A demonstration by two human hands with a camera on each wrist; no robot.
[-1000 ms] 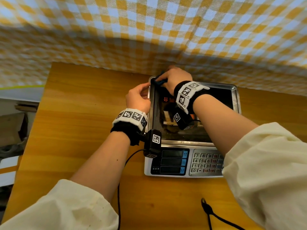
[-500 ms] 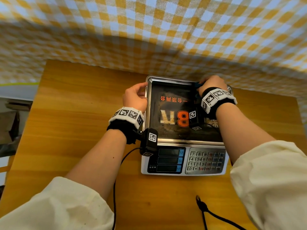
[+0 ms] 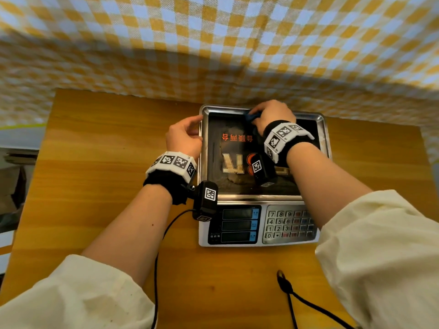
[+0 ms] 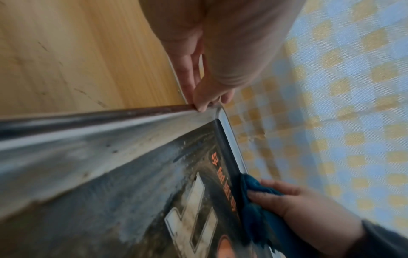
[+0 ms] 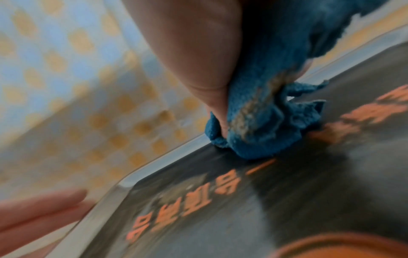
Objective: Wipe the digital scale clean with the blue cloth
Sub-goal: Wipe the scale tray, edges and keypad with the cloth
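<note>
Bunched in the right hand (image 3: 273,115), a fuzzy blue cloth (image 5: 260,122) presses the scale's (image 3: 259,224) dark printed platter. Relaxed left hand (image 3: 184,136) fingertips touch its shiny steel rim (image 4: 110,115).

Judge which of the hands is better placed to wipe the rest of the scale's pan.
Right. The right hand already grips the blue cloth, pressing it on the pan by the far rim. The left hand has no cloth; its fingertips rest on the pan's left rim, probably steadying the digital scale.

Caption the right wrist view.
Right hand presses the blue cloth along the far rim of the scale pan.
</note>
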